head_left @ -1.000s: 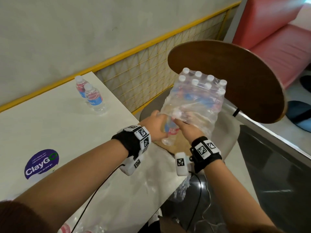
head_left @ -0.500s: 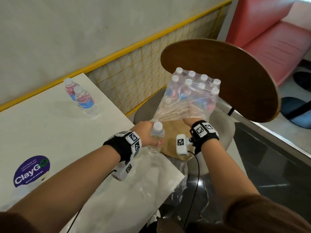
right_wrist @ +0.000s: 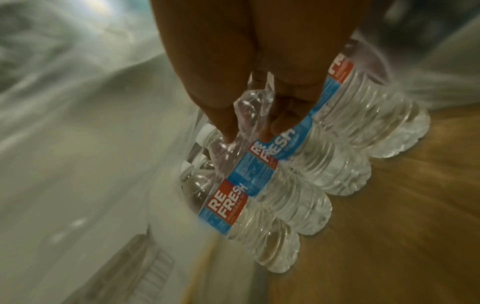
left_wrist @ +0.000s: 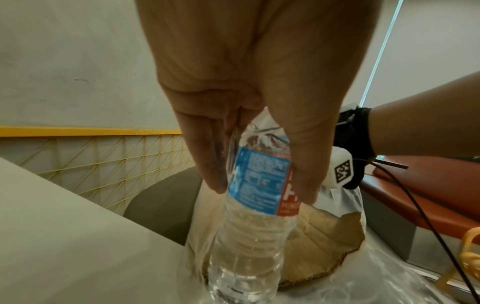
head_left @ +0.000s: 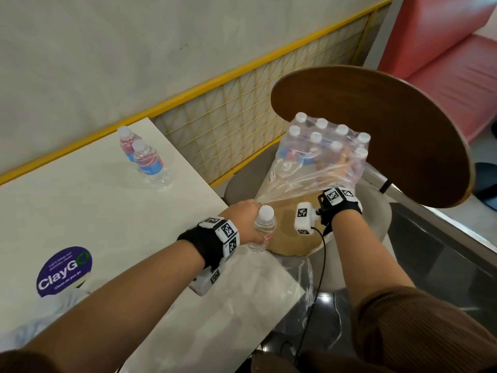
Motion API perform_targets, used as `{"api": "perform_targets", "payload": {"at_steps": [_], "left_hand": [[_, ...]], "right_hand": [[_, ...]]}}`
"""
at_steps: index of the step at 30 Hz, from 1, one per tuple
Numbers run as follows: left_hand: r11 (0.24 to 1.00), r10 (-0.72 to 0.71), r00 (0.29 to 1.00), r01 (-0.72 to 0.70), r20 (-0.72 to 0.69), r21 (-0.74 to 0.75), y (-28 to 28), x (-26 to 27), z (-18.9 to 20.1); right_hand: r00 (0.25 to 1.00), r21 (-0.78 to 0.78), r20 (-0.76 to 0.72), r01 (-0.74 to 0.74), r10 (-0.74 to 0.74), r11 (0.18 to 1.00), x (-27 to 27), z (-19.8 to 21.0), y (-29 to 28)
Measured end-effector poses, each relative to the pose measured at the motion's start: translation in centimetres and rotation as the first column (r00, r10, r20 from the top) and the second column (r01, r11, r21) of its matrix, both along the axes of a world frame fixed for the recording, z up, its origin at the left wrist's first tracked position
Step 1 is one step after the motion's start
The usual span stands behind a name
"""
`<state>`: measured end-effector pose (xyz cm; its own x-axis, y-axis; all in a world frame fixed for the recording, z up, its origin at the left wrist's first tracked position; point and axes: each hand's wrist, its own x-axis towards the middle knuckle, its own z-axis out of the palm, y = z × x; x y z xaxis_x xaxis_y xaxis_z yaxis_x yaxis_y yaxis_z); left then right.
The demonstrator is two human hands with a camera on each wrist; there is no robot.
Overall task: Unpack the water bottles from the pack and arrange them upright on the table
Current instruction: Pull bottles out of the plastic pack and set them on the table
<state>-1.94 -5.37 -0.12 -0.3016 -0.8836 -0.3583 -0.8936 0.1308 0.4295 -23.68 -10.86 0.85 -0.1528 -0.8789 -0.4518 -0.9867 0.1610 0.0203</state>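
Observation:
The shrink-wrapped pack (head_left: 309, 146) of water bottles stands on a chair seat right of the white table (head_left: 80, 211), its near side torn open. My left hand (head_left: 242, 219) grips one bottle (head_left: 265, 227) upright by its label just off the table's right edge; thumb and fingers wrap it (left_wrist: 257, 185). My right hand (head_left: 336, 170) is inside the wrap, and its fingertips (right_wrist: 283, 121) pinch the shoulder of a bottle in the pack (right_wrist: 244, 115). Two bottles (head_left: 150, 164) stand upright at the table's far side.
A round wooden chair back (head_left: 390, 130) rises behind the pack, and torn cardboard (head_left: 290, 227) lies under it. Loose plastic (head_left: 304, 278) hangs off the table corner. A yellow mesh rail (head_left: 228, 125) runs along the wall. A purple sticker (head_left: 64, 270) marks the near table.
My left hand has drawn one bottle out of the pack toward the table edge. My right hand has pushed deeper into the wrap among the bottles.

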Motion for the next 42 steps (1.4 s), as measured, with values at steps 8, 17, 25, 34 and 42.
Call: {"api": "perform_targets", "payload": {"at_steps": [8, 17, 25, 34, 42], "left_hand": [[0.998, 0.058, 0.997, -0.057, -0.055, 0.025, 0.2, 0.5, 0.7], [0.992, 0.123, 0.990, -0.122, -0.061, 0.026, 1.8, 5.3, 4.0], [0.990, -0.021, 0.979, -0.008, 0.203, 0.138, 2.6, 8.9, 4.9], [0.963, -0.216, 0.879, 0.120, 0.425, 0.241, 3.5, 10.5, 7.1], [0.931, -0.143, 0.900, -0.019, 0.412, 0.364, 4.5, 13.4, 8.1]], "right_hand": [[0.963, -0.008, 0.230, 0.147, -0.141, 0.989, 0.3, -3.6, 2.2], [0.555, 0.050, 0.809, 0.260, -0.191, 0.964, 3.0, -1.5, 7.0], [0.330, 0.153, 0.944, -0.455, 0.007, 0.877, 9.4, 0.8, 14.2], [0.383, 0.213, 0.903, -0.794, 0.195, 0.569, 17.6, 1.1, 18.2], [0.342, 0.211, 0.897, -0.888, 0.279, 0.408, 23.1, 1.0, 21.1]]}}
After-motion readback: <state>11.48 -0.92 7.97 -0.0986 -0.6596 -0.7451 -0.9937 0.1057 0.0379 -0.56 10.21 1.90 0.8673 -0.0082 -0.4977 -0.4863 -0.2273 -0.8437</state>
